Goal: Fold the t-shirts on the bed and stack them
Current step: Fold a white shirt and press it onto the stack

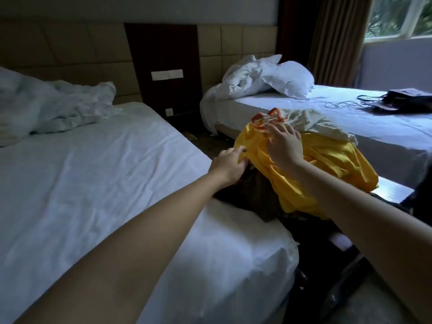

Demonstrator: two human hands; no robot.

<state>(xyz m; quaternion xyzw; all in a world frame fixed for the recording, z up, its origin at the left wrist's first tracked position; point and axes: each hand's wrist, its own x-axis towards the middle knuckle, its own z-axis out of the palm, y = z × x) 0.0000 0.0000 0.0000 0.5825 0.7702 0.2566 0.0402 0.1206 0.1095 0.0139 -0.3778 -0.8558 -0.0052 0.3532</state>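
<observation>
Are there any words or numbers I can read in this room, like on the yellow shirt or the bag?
No text here can be read.
yellow t-shirt: the orange-and-white print by its collar is too blurred to read.
dark bag: nothing legible.
white wall plate: looks blank.

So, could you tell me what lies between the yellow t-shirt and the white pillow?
Head view: a crumpled pale garment beside the yellow t-shirt, then bare sheet up to the pillow.

T-shirts (327, 164) lie between left bed (93, 171) and right bed (350, 122).
</observation>
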